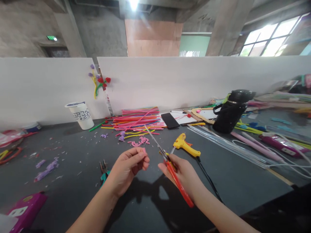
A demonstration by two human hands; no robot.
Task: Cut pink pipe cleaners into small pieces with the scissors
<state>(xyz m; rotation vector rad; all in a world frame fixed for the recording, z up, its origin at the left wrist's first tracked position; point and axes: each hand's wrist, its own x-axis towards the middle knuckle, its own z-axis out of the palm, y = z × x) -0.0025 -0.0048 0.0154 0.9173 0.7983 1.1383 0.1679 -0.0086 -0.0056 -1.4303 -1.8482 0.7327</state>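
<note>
My right hand (186,176) is wrapped round scissors (178,186) with red handles, their narrow blades pointing up and to the left. Opposite it, my left hand (130,168) is closed in a pinch, with a small pink piece (144,150) showing at the fingertips. It looks like a cut bit of pipe cleaner, but most of it is hidden. Just beyond the hands lies a scatter of short pink pieces (139,141). Behind them is a pile of long pipe cleaners (136,121), mostly pink and red. Teal-handled pliers (104,173) lie partly behind my left forearm.
A yellow glue gun (187,145) with a black cord lies right of the scissors. Further back are a phone (170,120), clear sticks (228,145) and a black jug (229,113). A white cup (81,116) stands at the left, with purple pieces (48,168) nearer me.
</note>
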